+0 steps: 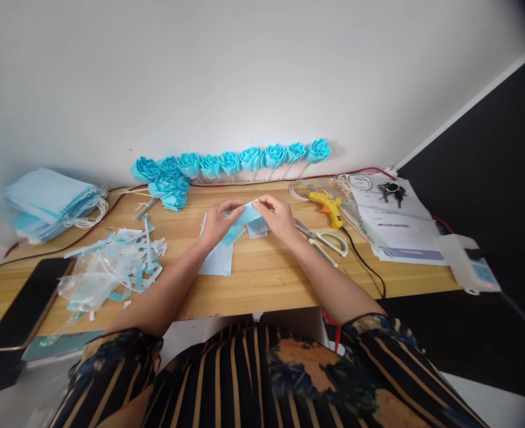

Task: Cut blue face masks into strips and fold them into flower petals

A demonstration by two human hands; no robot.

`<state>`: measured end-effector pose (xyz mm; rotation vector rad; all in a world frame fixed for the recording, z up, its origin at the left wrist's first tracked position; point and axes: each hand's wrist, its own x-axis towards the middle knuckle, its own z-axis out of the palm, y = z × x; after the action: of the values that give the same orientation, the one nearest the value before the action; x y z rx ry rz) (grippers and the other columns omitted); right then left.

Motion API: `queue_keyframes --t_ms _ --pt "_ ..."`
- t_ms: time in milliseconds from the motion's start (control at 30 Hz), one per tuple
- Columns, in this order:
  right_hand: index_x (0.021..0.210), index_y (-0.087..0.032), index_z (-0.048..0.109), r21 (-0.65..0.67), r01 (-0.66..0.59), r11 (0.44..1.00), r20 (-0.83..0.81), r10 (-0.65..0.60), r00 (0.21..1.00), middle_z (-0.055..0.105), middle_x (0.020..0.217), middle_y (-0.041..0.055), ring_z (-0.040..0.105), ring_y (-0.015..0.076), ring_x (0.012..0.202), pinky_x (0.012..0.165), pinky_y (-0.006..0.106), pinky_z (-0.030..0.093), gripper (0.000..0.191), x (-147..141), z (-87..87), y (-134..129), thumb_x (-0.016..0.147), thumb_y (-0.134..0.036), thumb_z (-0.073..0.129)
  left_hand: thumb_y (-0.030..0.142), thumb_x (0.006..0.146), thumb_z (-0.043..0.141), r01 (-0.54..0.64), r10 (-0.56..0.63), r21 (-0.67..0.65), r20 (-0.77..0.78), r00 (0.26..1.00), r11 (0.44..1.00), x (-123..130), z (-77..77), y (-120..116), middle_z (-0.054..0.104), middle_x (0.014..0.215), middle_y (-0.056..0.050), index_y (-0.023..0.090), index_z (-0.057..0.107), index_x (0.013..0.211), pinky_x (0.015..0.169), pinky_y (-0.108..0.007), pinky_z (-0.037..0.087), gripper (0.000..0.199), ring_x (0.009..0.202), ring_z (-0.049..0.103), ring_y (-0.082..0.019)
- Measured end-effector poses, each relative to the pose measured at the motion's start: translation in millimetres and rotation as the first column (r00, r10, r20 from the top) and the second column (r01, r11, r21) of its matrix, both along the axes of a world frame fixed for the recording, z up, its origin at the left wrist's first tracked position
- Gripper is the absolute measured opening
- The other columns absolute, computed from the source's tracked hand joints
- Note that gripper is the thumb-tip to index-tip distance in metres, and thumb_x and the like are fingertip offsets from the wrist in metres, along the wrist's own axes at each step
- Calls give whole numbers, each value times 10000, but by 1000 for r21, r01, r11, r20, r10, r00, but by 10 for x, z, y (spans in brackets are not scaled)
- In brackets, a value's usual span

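Note:
Between both hands a small light-blue piece of mask fabric [247, 213] is stretched just above the table. My left hand [221, 223] pinches its left end, thumb against fingers. At the opposite end, my right hand [275, 215] is closed on the fabric's upper corner. Under my left hand lies a larger pale-blue fabric sheet [218, 261], and another small cut piece [258, 227] rests beneath the held one. Scissors [327, 242] with pale handles lie just right of my right hand. Farther right is a yellow glue gun [327, 207] with a black cord.
Several blue fabric roses [251, 159] lean along the wall. A stack of blue masks [53, 196], scraps with a clear plastic bag [111, 267] and a phone [28, 303] are on the left. Papers [400, 220], keys [392, 191] and a white power strip [465, 261] are on the right.

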<state>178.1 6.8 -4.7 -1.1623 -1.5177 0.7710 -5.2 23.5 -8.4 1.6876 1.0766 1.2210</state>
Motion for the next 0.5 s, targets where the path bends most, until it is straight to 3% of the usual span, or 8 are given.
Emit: queue_keyframes --t_ms 133,233,400,500 --pt "814 -213 697 102 -4 995 123 -9 992 738 824 20 682 190 812 803 303 517 218 -23 3 -23 882 -401 609 358 826 698 41 -20 160 -127 992 986 -8 35 -24 723 841 -57 215 744 792 821 -338 472 154 815 636 -209" --pt "920 -216 715 95 -25 995 108 15 994 752 894 35 695 202 874 845 320 528 219 -30 22 -35 863 -415 640 354 838 683 39 -16 199 -116 993 979 -12 48 -25 706 815 -51 223 739 749 821 -340 467 168 833 630 -210" --pt "1258 -223 641 -12 -70 997 32 70 997 745 1084 59 695 223 997 929 365 537 533 -20 22 -15 772 -421 734 391 774 735 24 -26 26 84 996 999 -12 35 -3 686 786 -32 202 743 747 733 -300 476 191 769 616 -179" --pt "1268 -233 635 -20 -90 996 12 90 996 733 1176 61 694 218 1022 950 374 540 500 -17 -4 9 790 -361 704 415 750 766 66 -43 -105 203 978 992 -9 20 -3 687 789 -25 190 742 766 709 -286 483 227 735 609 -159"
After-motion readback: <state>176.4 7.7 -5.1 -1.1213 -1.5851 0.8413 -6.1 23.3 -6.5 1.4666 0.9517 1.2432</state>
